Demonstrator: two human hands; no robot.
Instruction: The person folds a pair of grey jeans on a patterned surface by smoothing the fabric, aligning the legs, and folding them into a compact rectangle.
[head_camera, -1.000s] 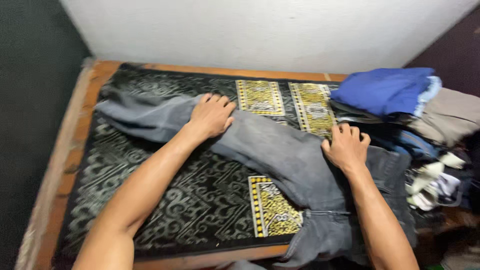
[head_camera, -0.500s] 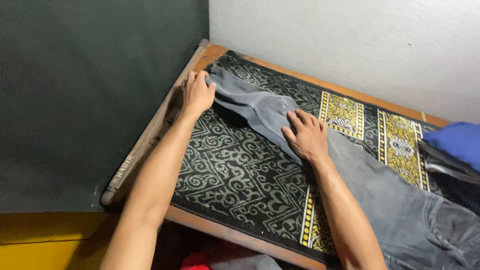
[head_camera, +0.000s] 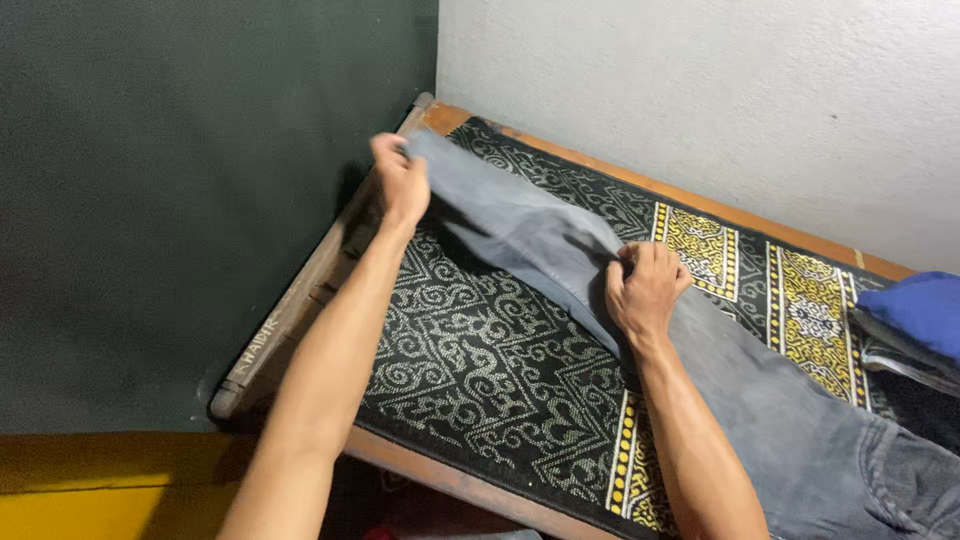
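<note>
A pair of grey trousers (head_camera: 760, 390) lies stretched across a black, white and yellow patterned mat (head_camera: 480, 340) on a wooden platform. My left hand (head_camera: 400, 180) grips the hem end of a trouser leg near the platform's far left corner and lifts it off the mat. My right hand (head_camera: 645, 285) is closed on the same leg about midway along, pinching the fabric against the mat. The waist end of the trousers lies at the lower right.
The wooden platform edge (head_camera: 300, 300) runs along the left beside a dark green wall (head_camera: 180, 200). A white wall (head_camera: 720, 90) stands behind. A blue folded cloth (head_camera: 920, 315) rests on other clothes at the right edge. Yellow floor (head_camera: 90, 490) shows at lower left.
The view has swung left. Both hands went from lying flat on the trousers to gripping the leg, and the left hand has raised the hem end off the mat.
</note>
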